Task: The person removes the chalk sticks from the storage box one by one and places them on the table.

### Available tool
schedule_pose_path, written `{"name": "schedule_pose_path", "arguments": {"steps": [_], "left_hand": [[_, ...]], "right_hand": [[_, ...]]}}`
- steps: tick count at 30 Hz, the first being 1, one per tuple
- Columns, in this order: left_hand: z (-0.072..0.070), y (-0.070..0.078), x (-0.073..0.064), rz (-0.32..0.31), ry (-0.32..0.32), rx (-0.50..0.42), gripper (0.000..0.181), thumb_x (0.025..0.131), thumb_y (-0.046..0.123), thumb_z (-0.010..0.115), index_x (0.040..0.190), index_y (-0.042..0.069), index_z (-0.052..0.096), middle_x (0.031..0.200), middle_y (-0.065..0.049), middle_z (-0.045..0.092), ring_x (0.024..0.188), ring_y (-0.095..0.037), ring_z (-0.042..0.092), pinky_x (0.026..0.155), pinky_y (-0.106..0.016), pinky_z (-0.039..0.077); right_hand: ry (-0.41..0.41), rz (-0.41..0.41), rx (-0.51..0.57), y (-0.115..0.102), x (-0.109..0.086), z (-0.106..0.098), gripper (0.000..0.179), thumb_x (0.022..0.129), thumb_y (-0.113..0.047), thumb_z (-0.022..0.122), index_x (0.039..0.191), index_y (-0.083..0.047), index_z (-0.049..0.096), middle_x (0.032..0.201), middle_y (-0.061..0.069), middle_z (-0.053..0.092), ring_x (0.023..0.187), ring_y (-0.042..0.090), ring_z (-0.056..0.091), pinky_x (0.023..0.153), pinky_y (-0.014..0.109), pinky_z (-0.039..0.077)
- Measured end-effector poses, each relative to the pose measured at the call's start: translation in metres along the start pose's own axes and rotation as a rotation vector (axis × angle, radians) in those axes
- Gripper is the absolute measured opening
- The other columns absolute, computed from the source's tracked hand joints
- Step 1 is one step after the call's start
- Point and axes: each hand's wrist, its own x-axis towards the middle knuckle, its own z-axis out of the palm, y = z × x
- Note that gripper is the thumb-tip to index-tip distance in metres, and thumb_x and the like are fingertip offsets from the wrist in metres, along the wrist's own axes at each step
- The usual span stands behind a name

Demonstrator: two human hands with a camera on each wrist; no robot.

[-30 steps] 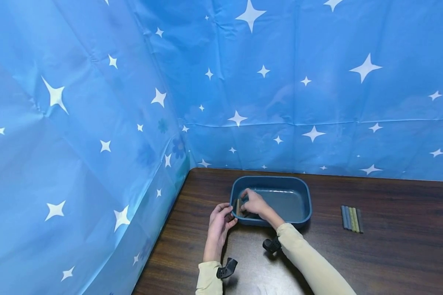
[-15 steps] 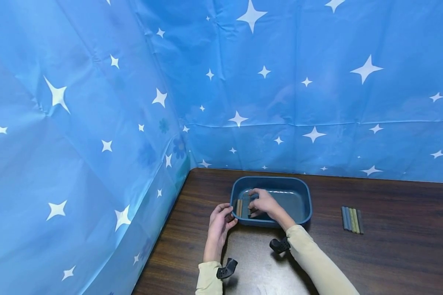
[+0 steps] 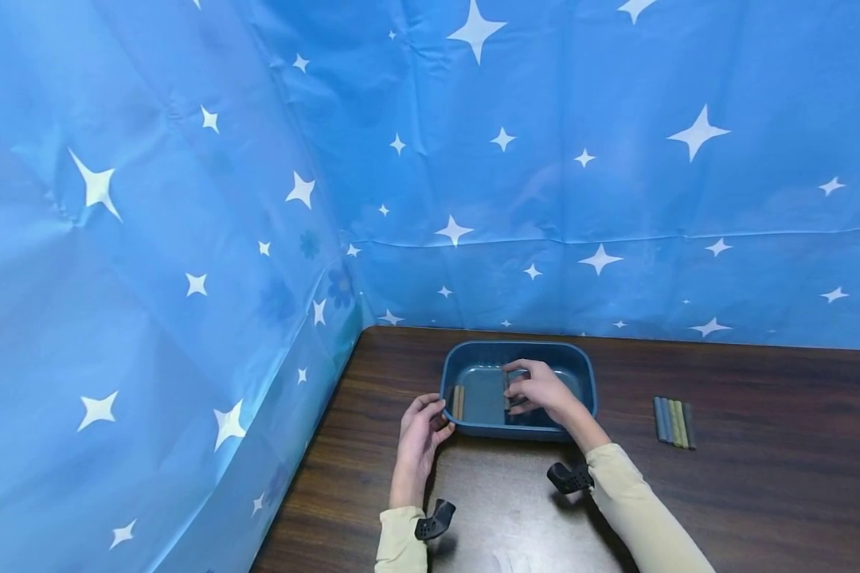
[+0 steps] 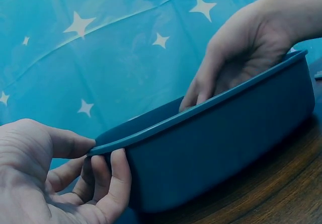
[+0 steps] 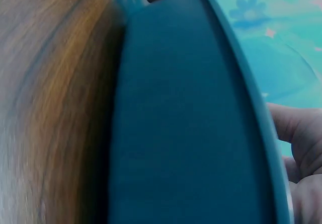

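Observation:
A dark blue rectangular basin (image 3: 519, 430) with rounded corners sits on the table. My left hand (image 3: 417, 442) holds its left front corner, thumb on the rim and fingers curled against the outer wall in the left wrist view. Inside the basin, my right hand (image 3: 545, 394) holds a slim dark stick (image 3: 506, 388) between thumb and fingers, near the basin's middle. Two brown sticks (image 3: 459, 403) lie side by side at the basin's left end. The right wrist view shows the basin's outer wall (image 5: 176, 108), which hides the stick.
Several slim sticks (image 3: 674, 422) in blue, yellow-green and dark grey lie in a row on the brown wooden table (image 3: 781, 446), right of the basin. A blue cloth with white stars (image 3: 545, 175) hangs behind the table and along its left side.
My right hand has moved right inside the basin with the dark stick, away from the two brown sticks, which now show fully. The left hand has stayed on the corner.

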Motion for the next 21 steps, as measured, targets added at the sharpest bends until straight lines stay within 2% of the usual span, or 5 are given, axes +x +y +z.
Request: {"name": "schedule_pose_path", "arguments": {"steps": [3, 8, 16, 21], "left_hand": [[0.000, 0.001, 0.000, -0.003, -0.004, -0.007, 0.008, 0.099, 0.001, 0.058, 0.107, 0.002, 0.057, 0.088, -0.005, 0.054, 0.071, -0.011, 0.056, 0.061, -0.023, 0.055], [-0.001, 0.000, 0.002, -0.002, -0.007, -0.013, 0.008, 0.099, 0.001, 0.059, 0.107, 0.002, 0.057, 0.085, -0.004, 0.053, 0.071, -0.011, 0.054, 0.062, -0.023, 0.055], [-0.003, -0.001, -0.004, 0.090, -0.080, -0.047, 0.010, 0.094, 0.005, 0.066, 0.102, 0.003, 0.059, 0.085, -0.004, 0.054, 0.072, -0.011, 0.056, 0.064, -0.022, 0.056], [-0.002, -0.003, 0.000, 0.032, -0.019, -0.017, 0.011, 0.096, 0.003, 0.061, 0.106, 0.002, 0.057, 0.087, -0.004, 0.053, 0.072, -0.011, 0.055, 0.063, -0.023, 0.055]], "right_hand": [[0.009, -0.021, -0.002, -0.001, -0.008, -0.009, 0.051, 0.098, 0.007, 0.058, 0.147, 0.012, 0.043, 0.115, 0.031, 0.061, 0.087, 0.025, 0.069, 0.079, 0.046, 0.063], [0.029, -0.044, 0.010, -0.002, -0.023, -0.024, 0.052, 0.099, 0.004, 0.059, 0.147, 0.011, 0.043, 0.118, 0.031, 0.060, 0.092, 0.027, 0.070, 0.080, 0.046, 0.062], [0.052, -0.054, 0.017, -0.001, -0.041, -0.047, 0.054, 0.099, 0.000, 0.059, 0.149, 0.009, 0.041, 0.114, 0.023, 0.059, 0.091, 0.021, 0.068, 0.084, 0.049, 0.061], [0.051, -0.085, 0.028, 0.001, -0.053, -0.062, 0.056, 0.100, 0.000, 0.058, 0.151, 0.011, 0.037, 0.113, 0.020, 0.056, 0.091, 0.020, 0.067, 0.085, 0.052, 0.060]]}}
